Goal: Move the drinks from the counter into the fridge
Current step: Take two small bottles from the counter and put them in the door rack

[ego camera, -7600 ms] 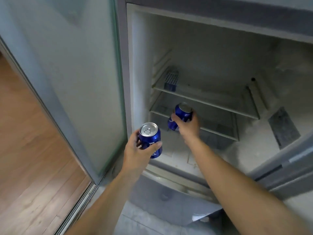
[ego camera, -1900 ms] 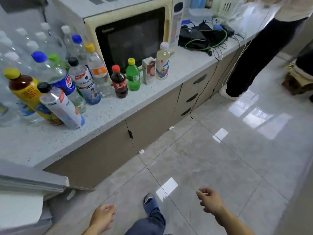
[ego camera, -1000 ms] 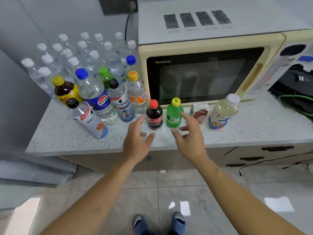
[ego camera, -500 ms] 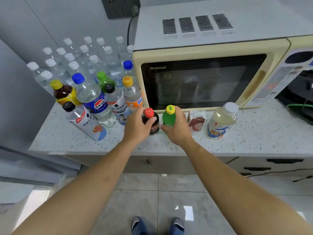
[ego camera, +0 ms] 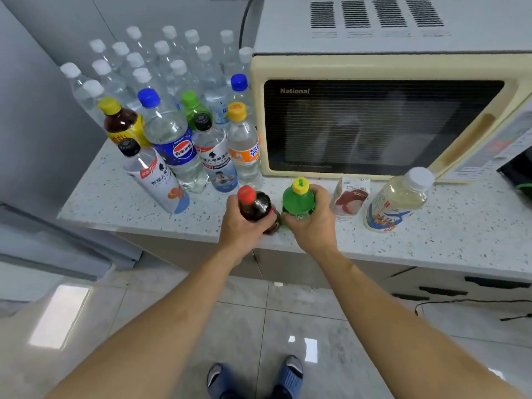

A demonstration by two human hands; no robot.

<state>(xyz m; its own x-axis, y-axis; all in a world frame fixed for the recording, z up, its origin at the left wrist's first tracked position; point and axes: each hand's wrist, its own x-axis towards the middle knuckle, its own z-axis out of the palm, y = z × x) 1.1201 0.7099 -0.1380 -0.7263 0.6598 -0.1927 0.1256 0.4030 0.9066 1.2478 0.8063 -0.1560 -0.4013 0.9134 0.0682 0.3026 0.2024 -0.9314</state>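
My left hand (ego camera: 240, 228) grips a small dark cola bottle (ego camera: 256, 207) with a red cap, near the front edge of the speckled counter (ego camera: 449, 237). Right beside it, my right hand (ego camera: 312, 226) grips a small green bottle (ego camera: 298, 200) with a yellow cap. Both bottles stand upright, close together; I cannot tell whether they touch the counter. A small carton (ego camera: 349, 197) and a pale drink bottle with a white cap (ego camera: 397, 201) stand to the right. The fridge is out of view.
A cream microwave (ego camera: 385, 122) fills the back right of the counter. A crowd of several larger bottles (ego camera: 175, 139) and clear water bottles (ego camera: 149, 59) stands at the back left. Drawers and a cable lie under the counter on the right. Tiled floor below.
I turned from the fridge to the counter. Both hands reached forward, closed around the two small bottles, and have drawn them slightly toward the counter's front edge.
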